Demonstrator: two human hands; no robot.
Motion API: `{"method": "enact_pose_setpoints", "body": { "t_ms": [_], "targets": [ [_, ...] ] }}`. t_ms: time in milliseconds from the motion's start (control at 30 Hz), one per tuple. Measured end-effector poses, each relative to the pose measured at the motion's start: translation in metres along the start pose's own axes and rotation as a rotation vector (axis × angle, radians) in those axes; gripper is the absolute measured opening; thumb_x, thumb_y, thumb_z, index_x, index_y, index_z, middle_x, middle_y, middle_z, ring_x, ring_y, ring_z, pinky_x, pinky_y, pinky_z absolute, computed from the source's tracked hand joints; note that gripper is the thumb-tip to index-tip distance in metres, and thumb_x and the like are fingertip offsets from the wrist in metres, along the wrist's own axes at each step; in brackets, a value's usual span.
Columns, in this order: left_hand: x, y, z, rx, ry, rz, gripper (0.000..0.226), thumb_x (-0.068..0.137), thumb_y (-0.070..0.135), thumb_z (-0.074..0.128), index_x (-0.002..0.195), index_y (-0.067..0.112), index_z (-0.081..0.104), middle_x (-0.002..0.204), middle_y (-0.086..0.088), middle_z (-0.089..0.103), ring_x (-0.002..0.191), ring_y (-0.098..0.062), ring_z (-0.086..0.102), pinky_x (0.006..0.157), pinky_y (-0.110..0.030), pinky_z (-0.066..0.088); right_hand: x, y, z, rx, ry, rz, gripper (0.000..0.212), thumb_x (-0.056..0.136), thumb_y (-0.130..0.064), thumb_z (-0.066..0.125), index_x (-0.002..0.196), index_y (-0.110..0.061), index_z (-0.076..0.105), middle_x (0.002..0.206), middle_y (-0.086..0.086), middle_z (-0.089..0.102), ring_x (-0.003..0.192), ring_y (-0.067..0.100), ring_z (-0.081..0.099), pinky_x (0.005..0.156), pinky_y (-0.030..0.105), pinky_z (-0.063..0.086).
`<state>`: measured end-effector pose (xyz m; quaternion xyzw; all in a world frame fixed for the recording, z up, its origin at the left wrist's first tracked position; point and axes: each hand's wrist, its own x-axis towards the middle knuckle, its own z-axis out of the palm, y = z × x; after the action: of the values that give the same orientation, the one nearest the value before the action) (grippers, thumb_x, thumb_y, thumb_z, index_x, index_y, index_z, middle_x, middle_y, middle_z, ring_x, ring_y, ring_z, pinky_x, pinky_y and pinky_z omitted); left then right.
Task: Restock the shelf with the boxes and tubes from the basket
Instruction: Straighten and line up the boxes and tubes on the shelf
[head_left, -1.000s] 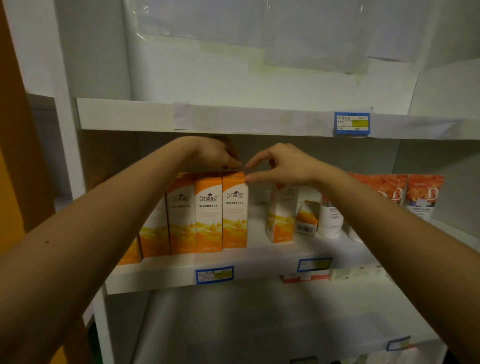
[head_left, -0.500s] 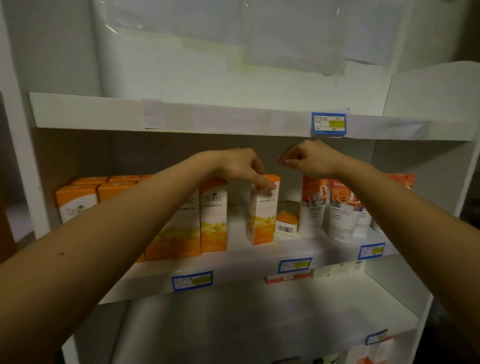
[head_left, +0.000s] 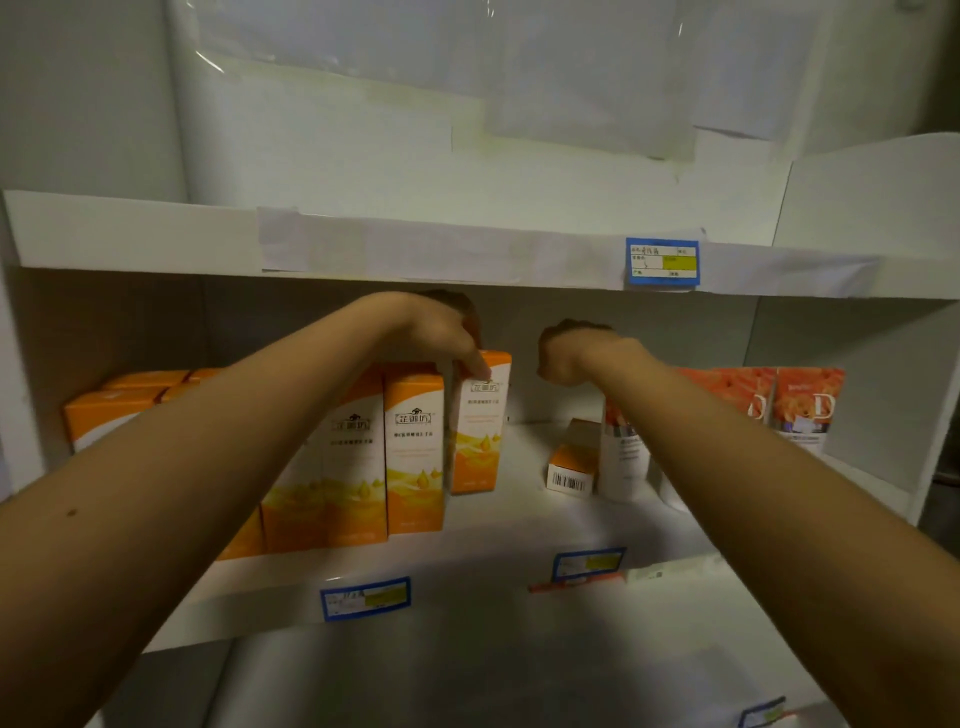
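The shelf (head_left: 498, 525) carries, at its left end, a row of orange-and-white boxes (head_left: 413, 447). They stand upright, side against side. My left forearm crosses in front of part of this row.

My left grip (head_left: 441, 335) is closed on the top of one more orange box (head_left: 479, 431). The fingers curl over its top edge toward the rear, and the thumb lies on its front face. This box stands upright on the shelf, directly under the grip, just right of the row and set farther back. I cannot tell whether it touches the row.

My right grip (head_left: 576, 353) is curled into a fist and holds nothing. It hangs level with the top of the held box, near it but apart.

Below this grip, a small box (head_left: 569, 467) lies with its barcode facing forward. Just beside it stands a white tube (head_left: 621, 457), partly hidden by my right forearm. Farther right, orange tubes (head_left: 802, 405) stand near the rear of the shelf.
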<state>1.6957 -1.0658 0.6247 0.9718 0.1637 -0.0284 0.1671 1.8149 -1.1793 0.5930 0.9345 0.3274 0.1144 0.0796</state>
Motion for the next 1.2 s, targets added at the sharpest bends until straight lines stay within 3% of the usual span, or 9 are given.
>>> {"method": "enact_pose_setpoints", "body": {
  "t_ms": [100,267,367,433,567,667,867,1067,1200],
  "targets": [
    [0.005,-0.011,-0.001,-0.008,-0.031,-0.062,0.049,0.083,0.038,0.061,0.126,0.017,0.049,0.118,-0.009,0.063,0.104,-0.029,0.063,0.095,-0.044,0.05,0.006,-0.008,0.009,-0.08,-0.049,0.009,0.027,0.094,-0.017,0.046,0.116,-0.006,0.056,0.096,0.008,0.052,0.088,0.022,0.051,0.086,0.032,0.044],
    [0.013,-0.021,-0.001,-0.026,-0.044,-0.087,0.047,0.083,0.038,0.062,0.123,0.018,0.051,0.116,-0.01,0.065,0.103,-0.029,0.065,0.098,-0.047,0.049,0.025,-0.015,0.036,-0.322,-0.219,0.115,0.036,0.089,-0.022,0.052,0.125,-0.016,0.051,0.131,0.005,0.053,0.122,0.025,0.049,0.106,0.035,0.039],
    [0.017,-0.025,-0.001,-0.03,-0.03,-0.08,0.046,0.082,0.038,0.063,0.122,0.019,0.052,0.115,-0.009,0.065,0.102,-0.028,0.065,0.097,-0.047,0.05,0.021,-0.017,0.04,-0.373,-0.39,0.137,0.045,0.087,-0.034,0.056,0.128,-0.018,0.047,0.125,0.003,0.051,0.122,0.025,0.046,0.105,0.038,0.035],
    [0.02,-0.028,-0.001,-0.041,-0.021,-0.071,0.044,0.08,0.038,0.065,0.119,0.019,0.054,0.113,-0.008,0.066,0.101,-0.027,0.066,0.096,-0.047,0.051,0.015,-0.017,0.041,-0.312,-0.43,0.117,0.044,0.088,-0.028,0.057,0.128,-0.016,0.046,0.114,0.008,0.047,0.116,0.027,0.047,0.102,0.038,0.037],
    [0.022,-0.032,0.0,-0.042,-0.029,-0.07,0.046,0.078,0.041,0.066,0.117,0.018,0.055,0.113,-0.007,0.066,0.102,-0.027,0.066,0.097,-0.047,0.05,0.01,-0.016,0.044,-0.26,-0.417,0.093,0.046,0.09,-0.017,0.055,0.133,-0.009,0.042,0.126,0.014,0.046,0.128,0.031,0.04,0.104,0.04,0.035],
    [0.022,-0.032,0.0,-0.03,-0.009,-0.041,0.04,0.08,0.04,0.065,0.113,0.022,0.053,0.116,-0.007,0.064,0.104,-0.027,0.064,0.097,-0.045,0.05,0.013,-0.017,0.046,-0.252,-0.422,0.108,0.043,0.09,-0.018,0.054,0.131,-0.01,0.044,0.127,0.014,0.047,0.127,0.031,0.042,0.104,0.041,0.035],
    [0.015,-0.029,0.001,0.004,0.006,-0.032,0.048,0.084,0.038,0.061,0.126,0.019,0.049,0.119,-0.007,0.062,0.107,-0.026,0.062,0.096,-0.041,0.05,0.014,-0.024,0.036,-0.11,-0.415,0.2,0.041,0.086,-0.03,0.058,0.124,-0.016,0.052,0.128,0.008,0.052,0.119,0.029,0.049,0.099,0.038,0.04],
    [0.008,-0.026,0.001,-0.02,0.005,-0.054,0.045,0.087,0.033,0.059,0.127,0.017,0.049,0.116,-0.009,0.063,0.101,-0.026,0.064,0.096,-0.041,0.051,-0.001,-0.019,0.006,0.213,-0.216,0.227,0.05,0.086,-0.029,0.059,0.13,-0.009,0.046,0.129,0.012,0.051,0.118,0.031,0.051,0.1,0.038,0.045],
    [0.006,-0.026,0.0,-0.007,0.005,-0.055,0.044,0.086,0.033,0.058,0.127,0.017,0.052,0.116,-0.008,0.065,0.105,-0.027,0.064,0.099,-0.044,0.049,-0.011,-0.019,-0.009,0.268,-0.137,0.187,0.056,0.087,-0.031,0.056,0.136,-0.01,0.04,0.133,0.014,0.048,0.112,0.032,0.056,0.098,0.04,0.049]
  ]
}}
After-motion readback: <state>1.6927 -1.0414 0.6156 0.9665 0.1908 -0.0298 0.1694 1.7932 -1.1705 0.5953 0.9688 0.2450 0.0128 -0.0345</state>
